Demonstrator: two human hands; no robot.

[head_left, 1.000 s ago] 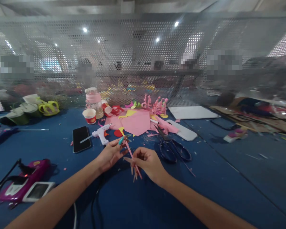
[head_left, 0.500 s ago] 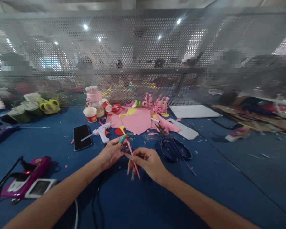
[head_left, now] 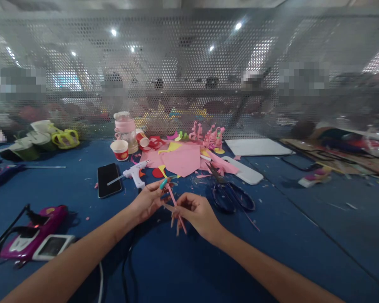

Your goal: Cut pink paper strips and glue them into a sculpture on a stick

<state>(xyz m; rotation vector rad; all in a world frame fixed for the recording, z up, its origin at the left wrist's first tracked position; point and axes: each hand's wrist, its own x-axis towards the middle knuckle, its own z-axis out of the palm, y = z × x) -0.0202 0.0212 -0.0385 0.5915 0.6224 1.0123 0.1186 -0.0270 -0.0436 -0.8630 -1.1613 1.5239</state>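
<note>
Between my two hands runs a thin pink paper strip, slanting down to the right. My left hand pinches its upper end between thumb and fingertips. My right hand grips the strip lower down, and its tail sticks out below the fingers. Just beyond my left hand lies a white glue gun with a glue stick in its back. Right of my right hand rest large blue-handled scissors, blades pointing away. Pink paper sheets are spread behind the hands, with curled pink paper pieces standing at their back.
A black phone lies left of the glue gun, with a paper cup and a bottle behind. At left is a purple power strip with cables. A white phone-shaped object and white board lie right. Perforated metal screen behind.
Both hands keep hold of the pink strip in nearly the same place. My right fingers have shifted very slightly along with the strip's lower end.
</note>
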